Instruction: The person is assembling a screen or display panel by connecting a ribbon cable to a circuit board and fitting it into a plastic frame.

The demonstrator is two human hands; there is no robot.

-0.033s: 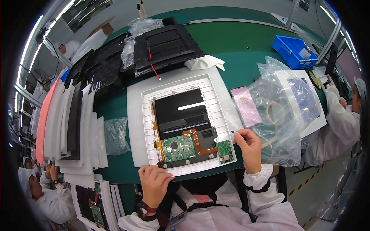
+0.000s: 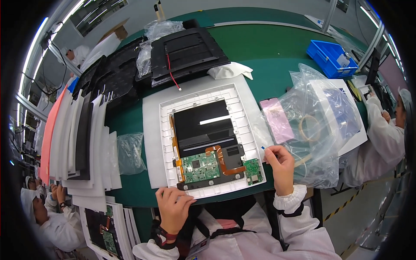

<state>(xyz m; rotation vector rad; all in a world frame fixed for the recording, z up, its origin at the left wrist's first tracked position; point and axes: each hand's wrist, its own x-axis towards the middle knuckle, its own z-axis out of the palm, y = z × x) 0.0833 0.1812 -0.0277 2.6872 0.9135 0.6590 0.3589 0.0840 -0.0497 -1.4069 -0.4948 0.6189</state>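
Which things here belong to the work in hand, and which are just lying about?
Work in hand, seemingly:
- white frame, left hand at its near edge
- large green circuit board
- brown ribbon cable
- small blue piece at the right hand's fingertips

Lying about, likely:
- pink rectangular item
- blue bin
- black panel

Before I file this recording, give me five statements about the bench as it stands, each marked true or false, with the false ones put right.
1. The left hand is by the near edge of the white frame. True.
2. The right hand grips a red cable. False: the right hand pinches something small and blue.
3. The larger green circuit board sits within the white frame. True.
4. The blue bin stands left of the frame. False: the blue bin is to its right, farther back.
5. A flat pink rectangular item lies right of the frame. True.
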